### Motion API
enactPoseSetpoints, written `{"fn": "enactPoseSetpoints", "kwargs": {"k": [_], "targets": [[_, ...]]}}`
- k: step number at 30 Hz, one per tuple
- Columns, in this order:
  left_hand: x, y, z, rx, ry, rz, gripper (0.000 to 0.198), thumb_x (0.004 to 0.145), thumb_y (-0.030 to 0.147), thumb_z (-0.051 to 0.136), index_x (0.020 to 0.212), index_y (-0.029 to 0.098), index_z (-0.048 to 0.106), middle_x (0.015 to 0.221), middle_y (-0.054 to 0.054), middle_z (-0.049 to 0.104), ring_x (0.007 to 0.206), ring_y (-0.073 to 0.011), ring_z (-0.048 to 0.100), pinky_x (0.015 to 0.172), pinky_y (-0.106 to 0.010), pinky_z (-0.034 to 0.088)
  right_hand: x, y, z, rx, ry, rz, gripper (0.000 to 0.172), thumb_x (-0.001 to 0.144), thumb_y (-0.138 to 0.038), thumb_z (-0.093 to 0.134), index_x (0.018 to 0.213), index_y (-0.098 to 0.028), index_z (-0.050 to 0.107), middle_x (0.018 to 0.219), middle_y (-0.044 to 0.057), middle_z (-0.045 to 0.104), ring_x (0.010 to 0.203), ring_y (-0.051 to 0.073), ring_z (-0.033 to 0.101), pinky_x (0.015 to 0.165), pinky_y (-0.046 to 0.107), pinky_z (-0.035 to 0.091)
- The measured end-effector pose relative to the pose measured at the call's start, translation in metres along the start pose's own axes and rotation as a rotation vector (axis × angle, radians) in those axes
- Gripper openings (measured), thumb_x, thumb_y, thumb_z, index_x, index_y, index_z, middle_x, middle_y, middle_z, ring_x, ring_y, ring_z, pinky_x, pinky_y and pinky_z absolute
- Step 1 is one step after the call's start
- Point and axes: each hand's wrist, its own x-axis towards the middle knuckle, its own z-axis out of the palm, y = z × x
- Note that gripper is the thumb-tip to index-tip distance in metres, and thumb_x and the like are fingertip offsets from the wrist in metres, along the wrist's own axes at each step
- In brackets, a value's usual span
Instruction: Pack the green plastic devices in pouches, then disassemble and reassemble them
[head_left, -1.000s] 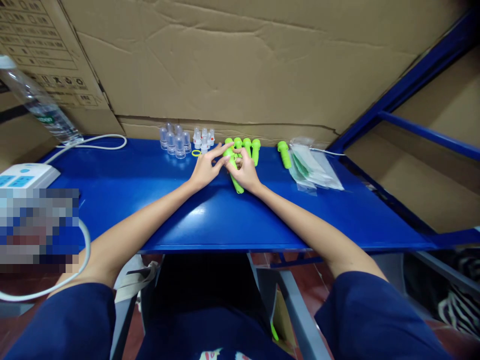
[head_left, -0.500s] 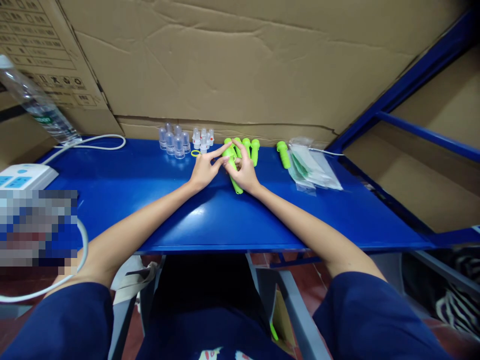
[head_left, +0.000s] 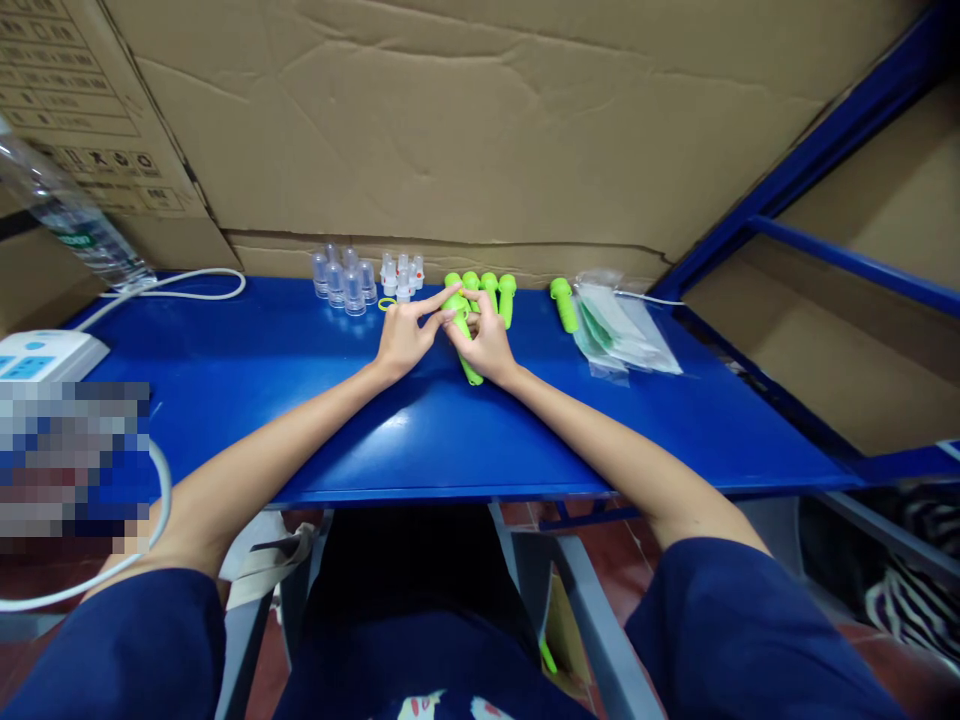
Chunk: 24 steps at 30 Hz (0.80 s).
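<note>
My right hand [head_left: 487, 338] is wrapped round a lime-green tube with a wider head [head_left: 470, 368], its lower end pointing toward me. Beside it, my left hand [head_left: 407, 335] touches the upper part of that tube with thumb and index finger. Behind my hands several more green tubes [head_left: 508, 300] lie side by side. A yellow-green ring [head_left: 386, 304] rests left of them, near small clear-and-white parts [head_left: 403, 280] with red marks. Several clear caps [head_left: 355, 290] stand further left. One separate green tube [head_left: 564, 307] lies to the right.
Plastic bags with pale contents [head_left: 626, 325] lie at the right of the blue table [head_left: 420, 450]. On the left are a power strip [head_left: 49, 355], a white cable [head_left: 187, 283] and a water bottle [head_left: 82, 225]. A cardboard wall [head_left: 450, 130] rises behind.
The view has shifted slightly. Both hands keep nearly the same pose at the green tube.
</note>
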Motion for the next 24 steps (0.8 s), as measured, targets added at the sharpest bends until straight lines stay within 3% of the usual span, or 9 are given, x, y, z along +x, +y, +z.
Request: {"fn": "enactPoseSetpoints", "kwargs": {"k": [7, 11, 17, 20, 24], "targets": [[-0.0011, 0.0015, 0.0011, -0.019, -0.001, 0.054, 0.028, 0.097, 0.024, 0.062, 0.119, 0.032, 0.077, 0.122, -0.002, 0.075, 0.117, -0.0259, 0.072, 0.099, -0.038, 0.057, 0.0, 0.0027, 0.0013, -0.004, 0.001, 0.02, 0.066, 0.091, -0.079, 0.048, 0.129, -0.024, 0.044, 0.071, 0.004, 0.062, 0.059, 0.024, 0.066, 0.062, 0.046, 0.06], [-0.0021, 0.0006, 0.0021, 0.007, -0.003, 0.074, 0.029, 0.097, 0.022, 0.061, 0.12, 0.031, 0.077, 0.122, -0.003, 0.076, 0.118, -0.025, 0.072, 0.099, -0.037, 0.057, 0.0003, 0.0047, 0.0019, -0.011, 0.005, 0.044, 0.067, 0.093, -0.073, 0.052, 0.135, -0.022, 0.041, 0.072, 0.005, 0.063, 0.065, 0.028, 0.07, 0.067, 0.052, 0.061], [-0.0049, 0.0029, 0.003, 0.122, 0.041, 0.082, 0.038, 0.099, 0.025, 0.061, 0.136, 0.028, 0.067, 0.124, -0.005, 0.076, 0.107, -0.0217, 0.075, 0.101, -0.034, 0.054, 0.0007, 0.0034, 0.0035, 0.044, 0.024, 0.011, 0.064, 0.093, -0.071, 0.054, 0.131, -0.021, 0.039, 0.082, 0.008, 0.068, 0.069, 0.025, 0.071, 0.063, 0.042, 0.06], [-0.0042, 0.0017, 0.0036, 0.106, 0.05, 0.033, 0.052, 0.096, 0.029, 0.065, 0.147, 0.026, 0.056, 0.121, -0.006, 0.077, 0.103, -0.0205, 0.076, 0.097, -0.03, 0.055, 0.001, 0.0039, 0.004, 0.066, 0.048, -0.016, 0.063, 0.093, -0.07, 0.055, 0.13, -0.021, 0.04, 0.081, 0.006, 0.069, 0.064, 0.022, 0.069, 0.06, 0.038, 0.059], [-0.0024, -0.0038, 0.0047, 0.054, 0.1, -0.024, 0.055, 0.092, 0.029, 0.07, 0.145, 0.022, 0.058, 0.116, -0.008, 0.079, 0.105, -0.0235, 0.076, 0.098, -0.033, 0.058, 0.0022, 0.0073, 0.0031, 0.008, 0.029, -0.035, 0.063, 0.095, -0.064, 0.056, 0.136, -0.018, 0.042, 0.073, 0.004, 0.065, 0.056, 0.02, 0.063, 0.056, 0.037, 0.055]]}}
